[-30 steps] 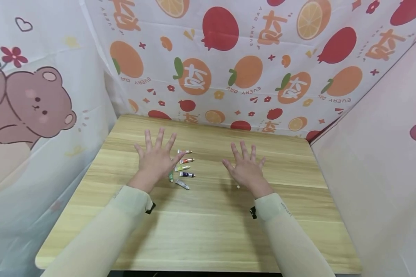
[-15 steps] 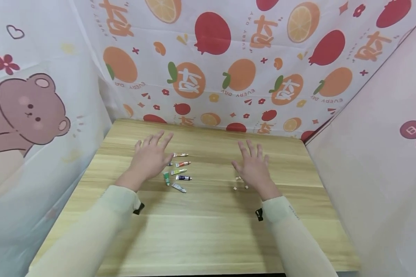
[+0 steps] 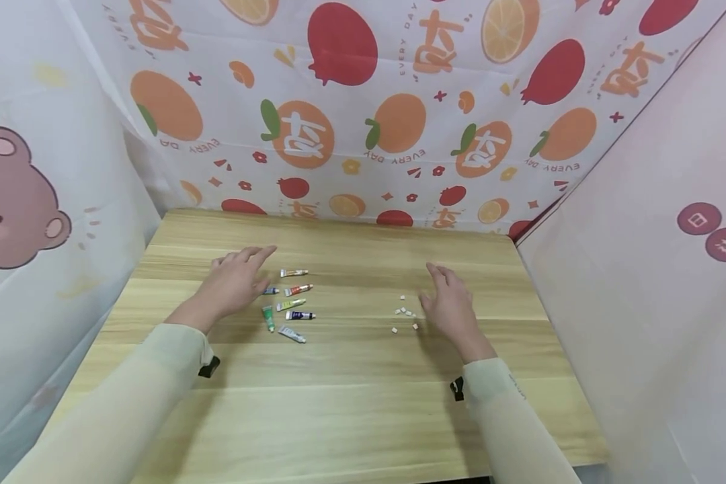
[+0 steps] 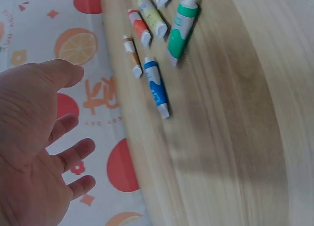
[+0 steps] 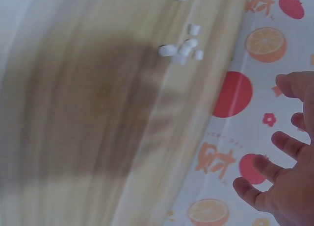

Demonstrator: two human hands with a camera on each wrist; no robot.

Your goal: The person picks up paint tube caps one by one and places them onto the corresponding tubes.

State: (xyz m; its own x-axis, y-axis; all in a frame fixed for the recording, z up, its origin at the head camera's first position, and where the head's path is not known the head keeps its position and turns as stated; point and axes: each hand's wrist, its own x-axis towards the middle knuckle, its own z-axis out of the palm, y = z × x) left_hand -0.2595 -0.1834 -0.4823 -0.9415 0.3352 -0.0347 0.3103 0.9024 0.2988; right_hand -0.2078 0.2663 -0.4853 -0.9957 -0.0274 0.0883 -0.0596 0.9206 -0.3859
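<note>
In the head view my left hand (image 3: 232, 282) is over the left side of the table, fingers loosely bent, holding nothing. Close to its thumb lies a blue paint tube (image 4: 157, 88). Around it are several more small tubes: orange-brown (image 3: 294, 273), red (image 3: 299, 290), yellow-green (image 3: 290, 304), dark blue (image 3: 302, 315), silver-grey (image 3: 291, 334) and green (image 4: 183, 27). On the right my right hand (image 3: 450, 306) hovers with relaxed fingers, also holding nothing. Left of it sit several small white pieces (image 5: 167, 50), most in a loose cluster.
A light wood-grain table (image 3: 339, 396) carries everything. Behind it hangs a white fruit-print cloth (image 3: 363, 154). A bear-print cloth (image 3: 66, 282) borders the left side and a pale wall covering (image 3: 641, 269) the right.
Both hands have gone from spread fingers to looser, bent ones. They have moved apart, uncovering the blue tube and the white pieces. The head view has shifted slightly.
</note>
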